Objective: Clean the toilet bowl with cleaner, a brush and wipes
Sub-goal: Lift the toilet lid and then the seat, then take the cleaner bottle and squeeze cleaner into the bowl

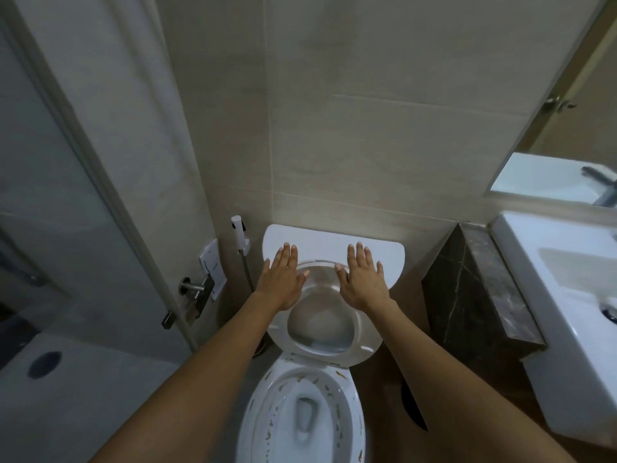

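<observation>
Bathroom, left to right. Glass door (66,202); spray hose (237,233). Left hand (279,282): fingers straight and flat on the raised seat (325,329). Right hand (362,282): same, fingers spread, holding nothing. Toilet bowl (300,412): below, open, brown-specked rim. Sink (561,295). I judge the seat wants settling fully against the tank (334,242), pressed evenly; no cleaner seen.

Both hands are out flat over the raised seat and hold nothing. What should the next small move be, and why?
Probably draw both hands back and fetch the cleaner. The left hand and right hand are flat and hold nothing, the seat is already up, and the bowl lies open with brownish spots round its rim. No cleaner, brush or wipes are in view.
</observation>
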